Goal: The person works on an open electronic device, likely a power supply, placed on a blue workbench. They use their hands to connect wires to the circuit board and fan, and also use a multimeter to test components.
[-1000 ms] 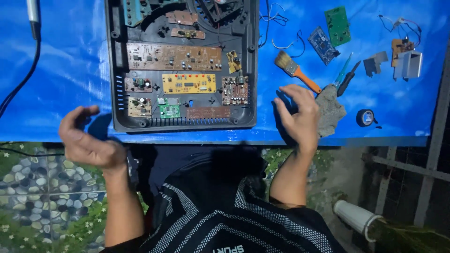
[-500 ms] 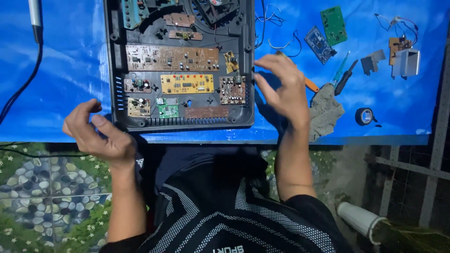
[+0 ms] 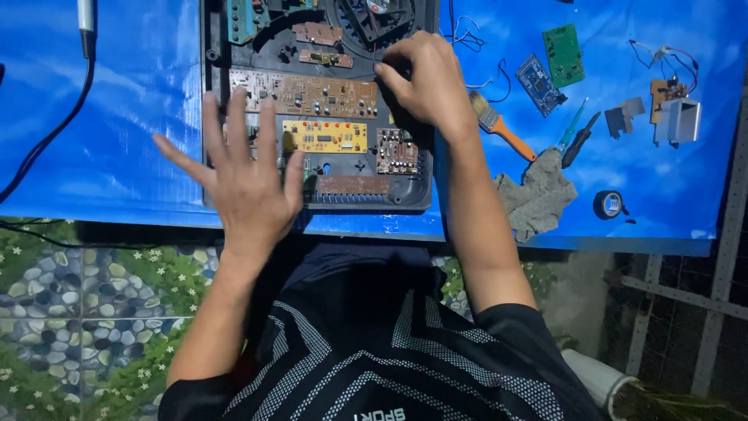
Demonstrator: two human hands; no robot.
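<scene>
Cool bluish light from above, mild glare on the blue sheet [image 3: 117, 156], dim lower edges, focus sharp.

Blue-covered table [image 3: 125, 148], open black appliance casing [image 3: 209, 117], brush [image 3: 499, 129], grey rag [image 3: 539, 195], tape roll [image 3: 608, 204], loose circuit boards [image 3: 562, 54]

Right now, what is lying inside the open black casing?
Inside the black casing: a yellow circuit board, brown boards and a fan. The left hand and right hand cover other parts.

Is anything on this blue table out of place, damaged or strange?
Nothing looks spilled or broken. The black device lies opened with its circuit boards bare, and loose boards, a brush and a crumpled grey rag lie scattered to the right of it.
</scene>
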